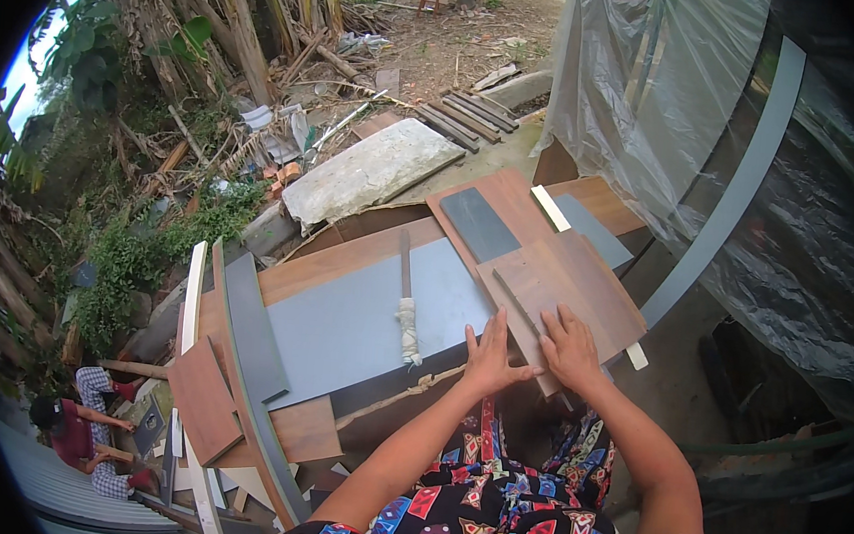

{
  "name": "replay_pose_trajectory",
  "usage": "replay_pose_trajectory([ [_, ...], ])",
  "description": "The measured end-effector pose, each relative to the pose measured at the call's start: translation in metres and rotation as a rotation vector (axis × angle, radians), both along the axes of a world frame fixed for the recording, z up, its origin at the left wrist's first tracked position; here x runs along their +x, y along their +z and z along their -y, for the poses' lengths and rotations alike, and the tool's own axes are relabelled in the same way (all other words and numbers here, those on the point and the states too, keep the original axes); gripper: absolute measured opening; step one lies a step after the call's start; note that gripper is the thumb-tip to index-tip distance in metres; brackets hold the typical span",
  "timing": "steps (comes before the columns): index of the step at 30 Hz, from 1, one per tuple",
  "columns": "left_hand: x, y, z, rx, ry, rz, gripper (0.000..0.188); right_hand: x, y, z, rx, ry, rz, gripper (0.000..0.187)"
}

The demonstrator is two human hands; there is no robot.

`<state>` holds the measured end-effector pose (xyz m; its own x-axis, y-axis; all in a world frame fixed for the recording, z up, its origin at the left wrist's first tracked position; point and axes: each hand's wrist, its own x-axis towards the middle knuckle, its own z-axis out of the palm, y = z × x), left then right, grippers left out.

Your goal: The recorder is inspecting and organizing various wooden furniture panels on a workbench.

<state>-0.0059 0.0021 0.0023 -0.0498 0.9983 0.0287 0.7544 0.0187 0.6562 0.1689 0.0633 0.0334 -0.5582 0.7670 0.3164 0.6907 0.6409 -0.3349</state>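
My left hand has its fingers spread, and its thumb reaches toward the near edge of a wood-grain board. Flat on that board lies my right hand, its fingers stretched out beside a thin dark strip. Beneath is a larger reddish-brown panel with a dark grey rectangular piece on it. A long narrow tool with a cloth-wrapped handle rests left of my hands, on a grey panel.
Long strips and a brown board lie at the left. Another person sits low at the far left, working with their hands. Plastic sheeting hangs at the right beside a curved grey strip. A stone slab lies beyond the panels.
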Motion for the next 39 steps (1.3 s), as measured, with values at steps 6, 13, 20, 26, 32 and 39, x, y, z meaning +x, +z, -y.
replay_pose_trajectory([
  [6, 0.001, 0.0, -0.001, 0.012, -0.008, 0.01, 0.131, -0.03, -0.001, -0.046, 0.002, -0.048, 0.001, 0.045],
  [13, 0.004, -0.003, -0.003, 0.052, -0.035, 0.001, 0.129, -0.07, -0.008, -0.105, -0.038, -0.126, 0.003, 0.045],
  [20, 0.005, 0.001, -0.002, 0.0, -0.052, -0.012, 0.121, -0.056, -0.006, -0.085, -0.05, -0.122, 0.011, 0.046],
  [26, 0.002, 0.0, -0.001, 0.006, -0.043, -0.018, 0.122, -0.004, 0.002, -0.023, 0.017, 0.002, -0.003, 0.045],
  [32, 0.001, 0.0, -0.002, 0.006, -0.044, 0.0, 0.122, 0.014, 0.004, -0.033, -0.017, -0.032, 0.013, 0.045],
  [39, 0.004, 0.006, -0.002, -0.001, -0.06, -0.012, 0.116, -0.009, -0.005, -0.113, -0.085, -0.206, 0.077, 0.046],
])
